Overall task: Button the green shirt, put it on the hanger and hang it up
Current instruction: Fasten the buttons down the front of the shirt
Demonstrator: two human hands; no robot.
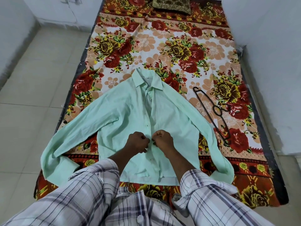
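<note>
One wide-angle view is recorded, taken from head height at the near end of the bed [211, 51], pitched forward and down along its length to the far cushion [172, 4], with the plaid sleeves [78, 185] close beneath the lens and tiled floor [32, 79] caught at the left margin.

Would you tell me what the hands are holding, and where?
The left hand and right hand pinch the green shirt at its front button edges.

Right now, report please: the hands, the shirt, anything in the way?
Left grip and right grip pinch green shirt at mid-front. Upper front open. Hanger lies apart on sheet, untouched. Nothing in the way.
</note>
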